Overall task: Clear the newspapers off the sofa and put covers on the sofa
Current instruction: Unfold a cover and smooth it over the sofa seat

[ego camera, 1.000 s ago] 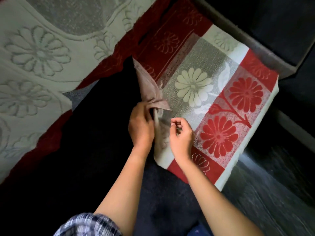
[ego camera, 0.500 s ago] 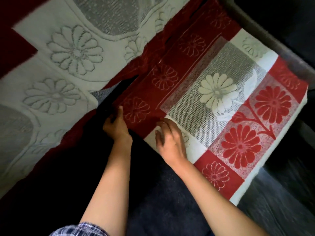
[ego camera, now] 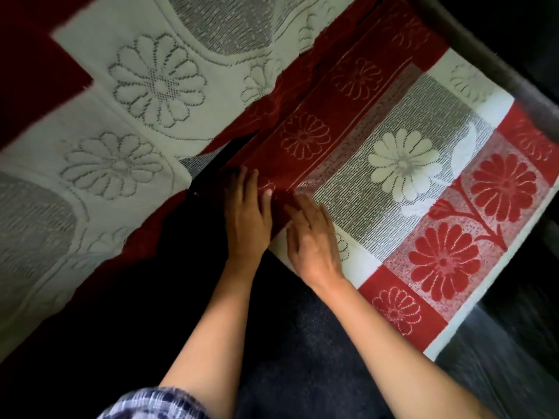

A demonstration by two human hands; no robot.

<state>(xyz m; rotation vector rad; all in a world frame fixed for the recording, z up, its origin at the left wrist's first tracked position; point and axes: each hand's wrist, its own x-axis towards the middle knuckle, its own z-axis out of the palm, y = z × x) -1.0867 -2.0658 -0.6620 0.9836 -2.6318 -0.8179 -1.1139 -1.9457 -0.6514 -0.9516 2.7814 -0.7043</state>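
Note:
A red, white and grey flowered cover [ego camera: 402, 182] lies flat over the dark sofa seat [ego camera: 302, 358] at the right. A cream cover with stitched flowers [ego camera: 130, 116] hangs over the sofa back at the left. My left hand [ego camera: 246, 219] presses flat on the seat cover's near-left red corner, fingers straight. Beside it, my right hand [ego camera: 313, 234] lies flat on the same corner, fingers spread over the white and red edge. Neither hand grips the cloth. No newspapers are in view.
The bare dark seat cushion stretches from the hands toward me. A grey sofa arm [ego camera: 490, 52] runs along the far right edge of the cover. Dark floor [ego camera: 520, 343] lies to the right of the seat.
The folded-up corner of the seat cover has been laid down flat. Both hands went from pinching it to lying flat on it, and they have slid closer together.

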